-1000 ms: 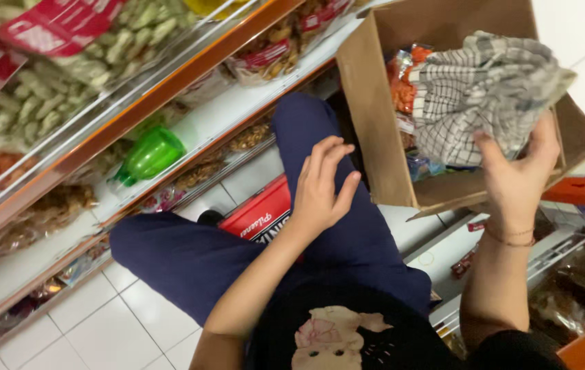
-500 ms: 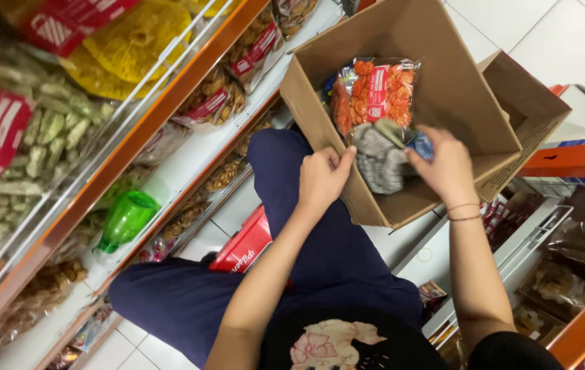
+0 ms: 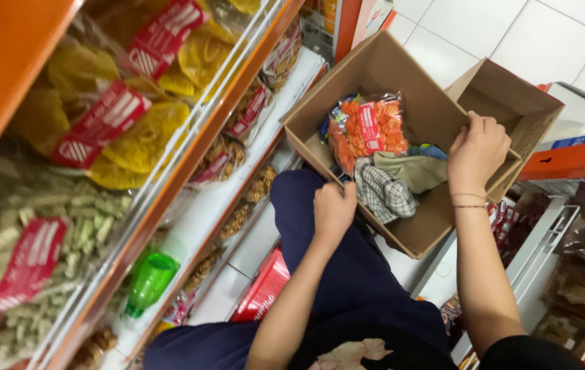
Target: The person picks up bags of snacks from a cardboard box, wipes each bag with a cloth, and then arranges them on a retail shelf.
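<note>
The left hand [image 3: 333, 209] curls over the near wall of the cardboard box [image 3: 436, 226], so its fingertips are hidden and its grip cannot be judged. The right hand [image 3: 477, 152] covers part of the box's far rim; its fingers fold out of sight. A checked cloth [image 3: 385, 194] and a beige cloth [image 3: 412, 171] bury the lower part of the orange snack bag [image 3: 368, 130]. A blue item [image 3: 429, 149] behind them barely shows. The shelf packets [image 3: 45, 205] at left are blurred. The green bottle [image 3: 147, 282] is partly masked by the shelf rail.
</note>
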